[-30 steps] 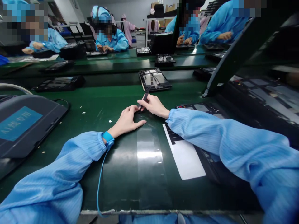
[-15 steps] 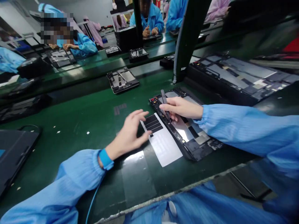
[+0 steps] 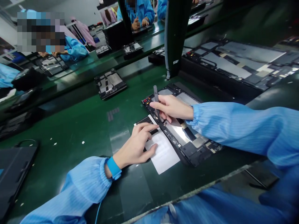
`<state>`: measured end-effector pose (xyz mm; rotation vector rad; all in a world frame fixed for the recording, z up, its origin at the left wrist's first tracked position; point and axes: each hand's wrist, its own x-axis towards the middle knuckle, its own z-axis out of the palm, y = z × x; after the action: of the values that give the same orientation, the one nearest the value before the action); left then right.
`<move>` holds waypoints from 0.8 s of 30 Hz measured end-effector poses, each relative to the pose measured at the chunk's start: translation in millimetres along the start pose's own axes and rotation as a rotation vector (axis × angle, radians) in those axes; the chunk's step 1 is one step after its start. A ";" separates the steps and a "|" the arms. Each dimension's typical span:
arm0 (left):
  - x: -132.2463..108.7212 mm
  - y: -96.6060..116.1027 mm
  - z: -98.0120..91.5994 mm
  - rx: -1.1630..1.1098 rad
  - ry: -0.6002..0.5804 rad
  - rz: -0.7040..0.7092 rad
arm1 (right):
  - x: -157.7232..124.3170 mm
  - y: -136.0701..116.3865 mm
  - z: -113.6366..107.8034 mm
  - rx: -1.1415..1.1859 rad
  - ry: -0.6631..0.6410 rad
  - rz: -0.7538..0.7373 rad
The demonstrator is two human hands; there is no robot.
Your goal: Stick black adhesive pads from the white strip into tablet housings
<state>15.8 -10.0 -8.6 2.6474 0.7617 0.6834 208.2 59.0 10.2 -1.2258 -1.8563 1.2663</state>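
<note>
Fingers of the left hand (image 3: 136, 146) have come in: half a second ago they hovered at the left border of the white sheet (image 3: 167, 157), and now they reach across it, the index tip close beside the lower end of the dark tool (image 3: 155, 93). They are loosely spread and grip nothing that shows; whether they press on the sheet cannot be told. The right hand (image 3: 175, 107) pinches the tool between thumb and fingers, over the same edge of the opened panel (image 3: 195, 155) as in the earlier view.

The tool is slim, grey and tweezer-like, with a blunt rounded top. It stands steeply tilted, its top rising past the right thumb and leaning a little left, its lower end pointing down at the panel's edge nearest the left fingertips; the exact tip is hard to make out.

Beneath the right fingers, the panel is black-framed with silvery plates, its long axis running from far left to near right. The sheet lies alongside, set almost the same way, its black strips (image 3: 147, 119) partly under the left fingers. Left of those fingers, faint grey pieces (image 3: 112, 113) and white scraps (image 3: 83, 142) lie on the green bench (image 3: 70, 121).
</note>
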 end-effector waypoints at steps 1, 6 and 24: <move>0.5 0.4 0.1 0.005 -0.013 0.015 | -0.1 -0.5 0.1 -0.002 0.002 0.001; 3.1 0.5 -0.2 0.040 -0.097 0.056 | -1.5 -2.4 0.7 -0.045 0.021 -0.020; 5.2 22.2 15.5 0.234 -0.126 0.070 | 0.9 4.9 2.2 0.104 0.065 0.012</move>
<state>37.0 -27.5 -10.7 2.9082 0.7579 0.4635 207.8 59.6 4.7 -1.2103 -1.7181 1.2973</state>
